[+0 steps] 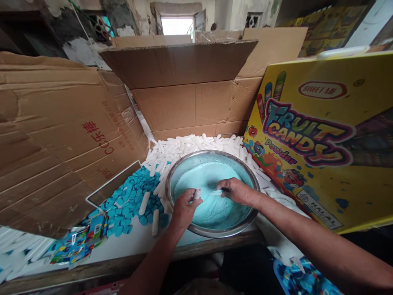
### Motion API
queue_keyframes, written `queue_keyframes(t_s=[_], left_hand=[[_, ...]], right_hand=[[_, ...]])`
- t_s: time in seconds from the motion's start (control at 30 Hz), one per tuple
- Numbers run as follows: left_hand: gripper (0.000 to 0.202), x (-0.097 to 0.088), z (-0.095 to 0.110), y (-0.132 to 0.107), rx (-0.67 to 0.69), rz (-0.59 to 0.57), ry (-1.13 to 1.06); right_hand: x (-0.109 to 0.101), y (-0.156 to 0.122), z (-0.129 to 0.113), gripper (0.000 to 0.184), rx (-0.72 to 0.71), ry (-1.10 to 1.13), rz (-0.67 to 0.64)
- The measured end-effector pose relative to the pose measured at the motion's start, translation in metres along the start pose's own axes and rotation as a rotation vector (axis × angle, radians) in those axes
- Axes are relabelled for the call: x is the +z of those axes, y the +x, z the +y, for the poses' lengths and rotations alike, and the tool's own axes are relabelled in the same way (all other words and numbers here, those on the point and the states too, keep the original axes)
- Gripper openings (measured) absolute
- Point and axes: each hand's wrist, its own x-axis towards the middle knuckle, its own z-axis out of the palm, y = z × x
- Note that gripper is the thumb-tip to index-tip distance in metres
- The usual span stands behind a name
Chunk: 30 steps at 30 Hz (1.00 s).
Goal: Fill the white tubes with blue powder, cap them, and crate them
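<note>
My left hand (184, 209) is closed around a small white plastic tube (197, 193), held upright over the near left side of a metal bowl (255, 180). Pale blue powder (202, 174) fills much of the bowl. Above the powder, my right hand (238, 191) grips a small spoon (216, 192), its pale end pointing left towards the tube. A short gap separates spoon and tube. Whether powder is inside the tube cannot be made out.
Left of the bowl lie many blue caps (123, 207) and two filled-looking white tubes (144, 203). White empty tubes (184, 144) are heaped behind it. Cardboard (196, 104) walls the back, a yellow candy box (307, 94) the right. Printed wrappers (81, 243) lie front left.
</note>
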Motion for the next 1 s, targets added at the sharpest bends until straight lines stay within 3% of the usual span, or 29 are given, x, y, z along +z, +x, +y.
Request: queue_keyframes(t_s=[0.23,0.4,0.77,1.0], left_hand=[[0.011,0.003,0.002,0.000,-0.012,-0.121,0.152],[0.009,0.002,0.007,-0.003,-0.002,-0.158,0.161],[0.012,0.002,0.004,-0.002,0.002,-0.165,0.110],[0.015,0.003,0.003,-0.003,-0.025,-0.171,0.102]], right_hand=[[-0.025,-0.009,-0.013,0.018,-0.097,-0.102,0.067],[-0.023,-0.006,-0.025,0.021,-0.140,-0.229,0.014],[-0.026,-0.003,-0.031,0.026,-0.169,-0.382,0.036],[-0.021,-0.003,-0.048,0.028,-0.257,-0.600,0.071]])
